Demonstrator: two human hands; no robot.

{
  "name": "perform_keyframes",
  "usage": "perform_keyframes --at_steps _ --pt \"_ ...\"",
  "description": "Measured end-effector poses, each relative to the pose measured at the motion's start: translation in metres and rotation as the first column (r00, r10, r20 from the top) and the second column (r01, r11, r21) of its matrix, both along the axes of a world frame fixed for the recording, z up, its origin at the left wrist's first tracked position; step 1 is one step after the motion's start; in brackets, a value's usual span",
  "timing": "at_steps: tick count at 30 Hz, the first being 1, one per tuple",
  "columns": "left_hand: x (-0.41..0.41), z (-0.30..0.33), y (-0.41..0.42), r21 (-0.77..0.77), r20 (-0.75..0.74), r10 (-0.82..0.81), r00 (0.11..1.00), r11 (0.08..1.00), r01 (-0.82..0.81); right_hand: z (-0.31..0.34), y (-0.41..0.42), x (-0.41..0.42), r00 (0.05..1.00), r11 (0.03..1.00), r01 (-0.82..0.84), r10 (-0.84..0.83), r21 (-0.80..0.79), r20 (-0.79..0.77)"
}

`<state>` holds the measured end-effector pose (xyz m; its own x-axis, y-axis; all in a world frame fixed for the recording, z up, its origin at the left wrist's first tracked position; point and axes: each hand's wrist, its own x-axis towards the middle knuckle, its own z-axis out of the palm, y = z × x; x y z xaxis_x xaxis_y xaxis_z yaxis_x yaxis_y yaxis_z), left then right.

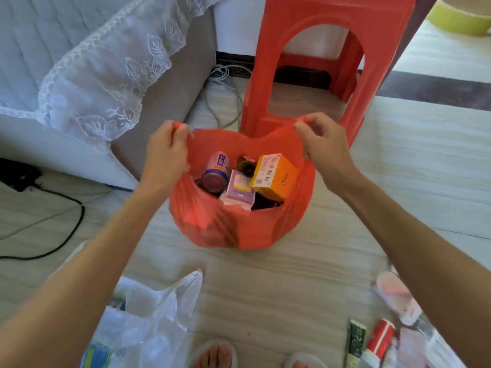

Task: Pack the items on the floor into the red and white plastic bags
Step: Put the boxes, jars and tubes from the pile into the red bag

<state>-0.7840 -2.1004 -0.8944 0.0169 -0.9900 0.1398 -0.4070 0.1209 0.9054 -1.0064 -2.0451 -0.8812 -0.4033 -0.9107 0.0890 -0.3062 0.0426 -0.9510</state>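
Observation:
The red plastic bag (pixel 239 229) stands on the floor in the middle of the view with its mouth held wide. My left hand (pixel 166 154) pinches its left handle and my right hand (pixel 322 144) pinches its right handle. Inside lie a pink can (pixel 216 170), a purple box (pixel 239 189), an orange and white box (pixel 275 175) and a dark item (pixel 245 163). The white plastic bag (pixel 148 322) sits at the lower left with items showing through it. A green tube (pixel 356 341), a red tube (pixel 380 338) and a pink and white item (pixel 398 298) lie on the floor at the lower right.
A red plastic stool (pixel 316 59) stands just behind the red bag. A grey sofa (pixel 170 83) with a lace cover is at the upper left. A black cable (pixel 71 221) runs over the floor on the left. My slippered feet (pixel 215 354) are at the bottom edge.

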Motion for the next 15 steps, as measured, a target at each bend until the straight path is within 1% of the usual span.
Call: perform_keyframes --at_steps 2,3,5,8,12,15 --pt "-0.001 0.012 -0.029 0.063 -0.12 0.047 0.992 0.997 -0.04 0.017 -0.031 -0.005 0.997 1.0 0.003 -0.004 -0.012 -0.079" --pt "-0.001 0.014 -0.036 0.072 -0.118 0.037 0.992 0.997 -0.029 0.02 -0.043 -0.007 0.997 1.0 0.015 -0.014 0.004 -0.081" --pt "0.001 0.015 -0.043 0.037 -0.044 -0.011 0.999 0.999 0.012 0.017 -0.058 -0.008 0.999 0.999 0.034 -0.034 0.04 -0.013" --pt "0.008 0.007 -0.041 -0.014 0.076 -0.036 0.996 0.999 0.037 0.006 -0.053 -0.003 0.997 0.998 0.025 -0.029 0.06 0.066" --pt "0.016 -0.007 -0.025 0.016 0.113 -0.075 0.991 0.997 0.073 0.001 -0.031 0.004 0.997 0.996 -0.035 0.03 0.078 0.071" --pt "0.019 -0.007 -0.009 0.046 0.147 -0.099 0.984 0.995 0.093 0.003 -0.016 0.01 0.994 0.991 -0.069 0.058 0.118 0.088"
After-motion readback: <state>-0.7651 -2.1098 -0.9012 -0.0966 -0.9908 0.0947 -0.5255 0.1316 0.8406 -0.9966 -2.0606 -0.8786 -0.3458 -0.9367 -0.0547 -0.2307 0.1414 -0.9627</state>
